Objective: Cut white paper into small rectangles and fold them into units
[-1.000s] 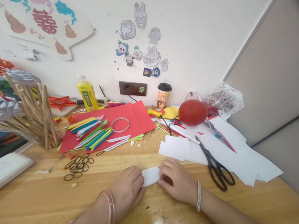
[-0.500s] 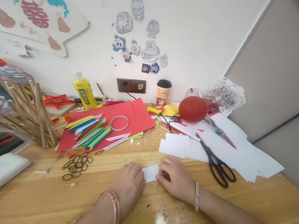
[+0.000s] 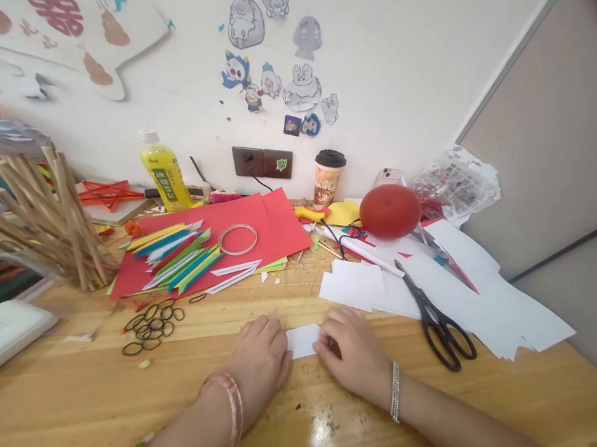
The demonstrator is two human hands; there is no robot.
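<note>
A small white paper piece (image 3: 303, 341) lies on the wooden table between my two hands. My left hand (image 3: 262, 355), with a pink bangle at the wrist, holds its left end, fingers close together and curled over it. At the right end my right hand (image 3: 353, 354) pinches the paper between thumb and fingers; a silvery bracelet circles that wrist. Just beyond my right hand lie loose white paper squares (image 3: 349, 285). Black rubber bands (image 3: 154, 326) form a pile to the left of my left hand.
Black scissors (image 3: 437, 326) rest on white sheets at the right. Folded coloured strips (image 3: 180, 256) and a ring lie on red paper (image 3: 273, 231). Behind stand a yellow bottle (image 3: 164, 174), a cup (image 3: 328, 182) and a red balloon (image 3: 390, 211). Wooden sticks (image 3: 73, 222) stand at left.
The view has shifted slightly, so the wall pictures sit higher in it. Both hands remain at the ends of the white paper, with hardly any movement.
</note>
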